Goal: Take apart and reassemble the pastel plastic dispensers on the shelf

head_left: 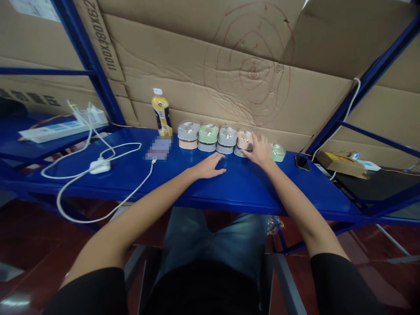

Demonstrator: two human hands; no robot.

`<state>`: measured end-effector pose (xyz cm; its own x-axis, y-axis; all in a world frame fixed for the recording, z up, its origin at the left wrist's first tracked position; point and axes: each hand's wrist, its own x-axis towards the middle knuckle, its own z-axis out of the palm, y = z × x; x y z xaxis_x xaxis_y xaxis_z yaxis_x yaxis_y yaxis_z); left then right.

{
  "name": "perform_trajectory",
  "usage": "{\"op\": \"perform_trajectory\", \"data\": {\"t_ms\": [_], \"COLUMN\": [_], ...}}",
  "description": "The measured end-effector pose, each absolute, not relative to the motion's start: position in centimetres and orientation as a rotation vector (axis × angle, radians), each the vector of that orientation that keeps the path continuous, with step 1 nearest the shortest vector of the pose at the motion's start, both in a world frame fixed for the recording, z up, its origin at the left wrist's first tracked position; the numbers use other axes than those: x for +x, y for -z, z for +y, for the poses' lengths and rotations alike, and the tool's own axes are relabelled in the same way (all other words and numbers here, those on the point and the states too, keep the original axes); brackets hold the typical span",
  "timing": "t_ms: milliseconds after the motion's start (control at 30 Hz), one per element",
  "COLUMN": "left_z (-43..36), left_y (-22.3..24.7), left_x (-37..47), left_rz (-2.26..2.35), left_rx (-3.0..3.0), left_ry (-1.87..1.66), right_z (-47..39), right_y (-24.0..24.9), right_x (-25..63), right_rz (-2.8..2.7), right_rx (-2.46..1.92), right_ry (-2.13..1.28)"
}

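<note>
A row of small rounded boxes with clear lids stands along the back of the blue table, mostly stacked in pairs. From the left come a grey box (188, 128) on a pink one, a green box (208, 132) on a grey one, and a grey box (227, 135) on another grey. My right hand (261, 151) grips a peach box (243, 139) on top of a grey one, fingers along its right side and thumb at the front. Partly behind that hand sits a lone green box (278, 152). My left hand (210, 166) rests on the table before the stacks, thumb and fingers apart, holding nothing.
A yellow drink bottle (162, 114) and a blurred-out phone-like item (159, 148) with a white cable stand left. A white charger (100, 166) lies among looped cables. A dark phone (302, 162) lies right. Cardboard (183, 57) walls the back; blue posts flank the table.
</note>
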<state>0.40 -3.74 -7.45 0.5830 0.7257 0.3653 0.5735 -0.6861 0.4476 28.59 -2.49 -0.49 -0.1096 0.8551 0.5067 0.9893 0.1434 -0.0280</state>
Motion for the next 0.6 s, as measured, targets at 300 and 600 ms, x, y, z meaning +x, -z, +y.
{"op": "perform_trajectory", "data": {"t_ms": [300,600], "left_z": [-3.9,-3.6], "left_y": [7.2,7.3], "left_x": [0.4,0.3], "left_rz": [1.075,1.025], "left_rx": [2.536,2.31], "left_ry": [-0.734,-0.989], "right_z": [0.3,-0.1], "right_y": [0.8,-1.2], "right_x": [24.3,30.0], "right_rz": [-1.71,-1.608], "right_rx": [-1.943,-1.77], "right_ry": [0.223,0.023]}}
